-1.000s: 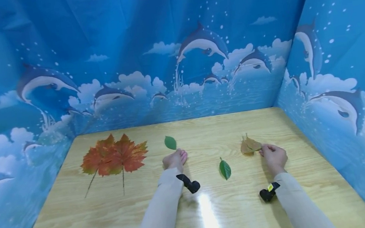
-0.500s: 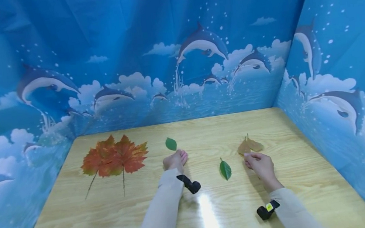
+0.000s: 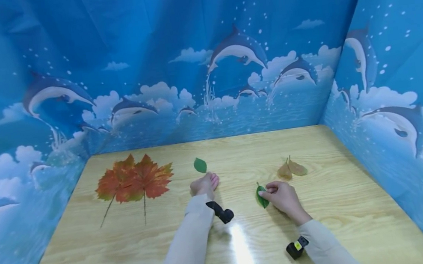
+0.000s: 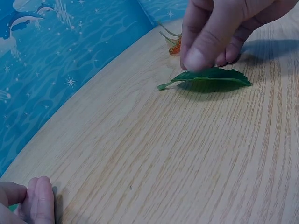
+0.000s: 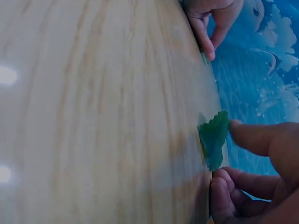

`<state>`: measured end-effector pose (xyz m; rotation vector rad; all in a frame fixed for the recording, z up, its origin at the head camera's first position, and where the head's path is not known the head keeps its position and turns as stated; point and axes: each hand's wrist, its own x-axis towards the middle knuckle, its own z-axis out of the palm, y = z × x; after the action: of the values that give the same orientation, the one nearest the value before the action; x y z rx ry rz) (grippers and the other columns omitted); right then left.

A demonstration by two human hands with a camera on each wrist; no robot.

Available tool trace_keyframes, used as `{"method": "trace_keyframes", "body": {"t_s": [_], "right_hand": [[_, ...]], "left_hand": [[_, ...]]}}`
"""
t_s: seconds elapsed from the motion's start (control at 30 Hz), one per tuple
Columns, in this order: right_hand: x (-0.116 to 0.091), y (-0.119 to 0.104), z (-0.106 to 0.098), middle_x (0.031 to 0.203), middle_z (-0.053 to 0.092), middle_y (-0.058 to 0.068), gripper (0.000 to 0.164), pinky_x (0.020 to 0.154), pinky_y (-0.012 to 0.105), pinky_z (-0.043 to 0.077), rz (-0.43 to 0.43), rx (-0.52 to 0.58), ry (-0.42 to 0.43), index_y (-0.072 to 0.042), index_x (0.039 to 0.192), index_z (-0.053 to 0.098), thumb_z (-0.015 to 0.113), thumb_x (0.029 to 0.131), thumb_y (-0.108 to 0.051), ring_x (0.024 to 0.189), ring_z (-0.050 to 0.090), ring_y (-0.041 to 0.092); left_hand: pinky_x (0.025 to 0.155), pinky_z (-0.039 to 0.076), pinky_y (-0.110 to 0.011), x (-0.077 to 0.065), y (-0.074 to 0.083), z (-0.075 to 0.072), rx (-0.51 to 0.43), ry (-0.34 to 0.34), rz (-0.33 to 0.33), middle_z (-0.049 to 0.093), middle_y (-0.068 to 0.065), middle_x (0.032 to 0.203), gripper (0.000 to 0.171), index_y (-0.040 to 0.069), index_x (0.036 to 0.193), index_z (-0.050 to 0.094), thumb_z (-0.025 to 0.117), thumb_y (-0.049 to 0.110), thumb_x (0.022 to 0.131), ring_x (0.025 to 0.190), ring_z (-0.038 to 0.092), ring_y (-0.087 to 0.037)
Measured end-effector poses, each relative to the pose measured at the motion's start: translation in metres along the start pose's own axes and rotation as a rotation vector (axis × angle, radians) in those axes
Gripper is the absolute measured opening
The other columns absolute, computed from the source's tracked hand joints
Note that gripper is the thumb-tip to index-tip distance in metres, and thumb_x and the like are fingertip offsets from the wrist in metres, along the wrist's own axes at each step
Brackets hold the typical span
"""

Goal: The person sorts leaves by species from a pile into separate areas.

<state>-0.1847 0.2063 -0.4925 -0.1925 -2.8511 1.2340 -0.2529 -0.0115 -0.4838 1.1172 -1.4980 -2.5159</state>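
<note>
Near the middle of the table, a green leaf (image 3: 262,200) with a short stem lies between the thumb and fingers of my right hand (image 3: 283,199). In the right wrist view that leaf (image 5: 215,140) looks bent, its two edges at the thumb and the fingertips. Farther back and to the left is another green leaf (image 3: 200,165). My left hand (image 3: 204,185) rests on its side there, thumb and finger pinching this leaf's near end. Two brownish leaves (image 3: 296,168) lie stem-up side by side, beyond my right hand.
Two large red-orange maple leaves (image 3: 148,177) with long dark stems lie overlapping at the table's left. Blue dolphin-print curtains (image 3: 210,119) stand along the back and sides of the wooden table (image 3: 132,261). A bright glare streak crosses the front.
My right hand has let go of the brown leaves, now spread side by side, and moved left and nearer to the middle green leaf. My left hand has stayed put.
</note>
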Motion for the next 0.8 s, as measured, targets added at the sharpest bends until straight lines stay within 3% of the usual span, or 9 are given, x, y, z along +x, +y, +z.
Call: {"method": "trace_keyframes", "body": {"t_s": [0.23, 0.47, 0.8], "right_hand": [[0.0005, -0.0069, 0.0052, 0.073, 0.062, 0.002, 0.023, 0.062, 0.032, 0.047, -0.010, -0.129, -0.022, 0.000, 0.091, 0.067, 0.077, 0.079, -0.016, 0.068, 0.057, 0.015], [0.0014, -0.0057, 0.0050, 0.069, 0.062, 0.001, 0.015, 0.059, 0.031, 0.045, -0.041, -0.150, -0.006, -0.004, 0.080, 0.066, 0.076, 0.079, -0.015, 0.065, 0.056, 0.015], [0.0022, -0.0035, 0.0054, 0.067, 0.062, 0.001, 0.014, 0.057, 0.030, 0.044, -0.059, -0.127, 0.018, -0.004, 0.079, 0.068, 0.075, 0.080, -0.015, 0.062, 0.055, 0.013]], "left_hand": [[0.078, 0.057, -0.027, -0.0010, 0.0016, -0.0002, 0.017, 0.010, -0.012, 0.068, -0.024, 0.106, 0.023, -0.008, 0.112, 0.063, 0.061, 0.003, 0.092, 0.097, 0.069, -0.028], [0.076, 0.057, -0.026, 0.0012, 0.0017, 0.0016, 0.010, 0.025, -0.027, 0.069, -0.023, 0.105, 0.023, -0.006, 0.112, 0.064, 0.062, 0.004, 0.092, 0.096, 0.069, -0.026], [0.073, 0.057, -0.024, 0.0030, 0.0007, -0.0008, 0.046, 0.014, -0.024, 0.069, -0.022, 0.104, 0.022, -0.006, 0.111, 0.064, 0.063, 0.003, 0.091, 0.093, 0.070, -0.025]]}}
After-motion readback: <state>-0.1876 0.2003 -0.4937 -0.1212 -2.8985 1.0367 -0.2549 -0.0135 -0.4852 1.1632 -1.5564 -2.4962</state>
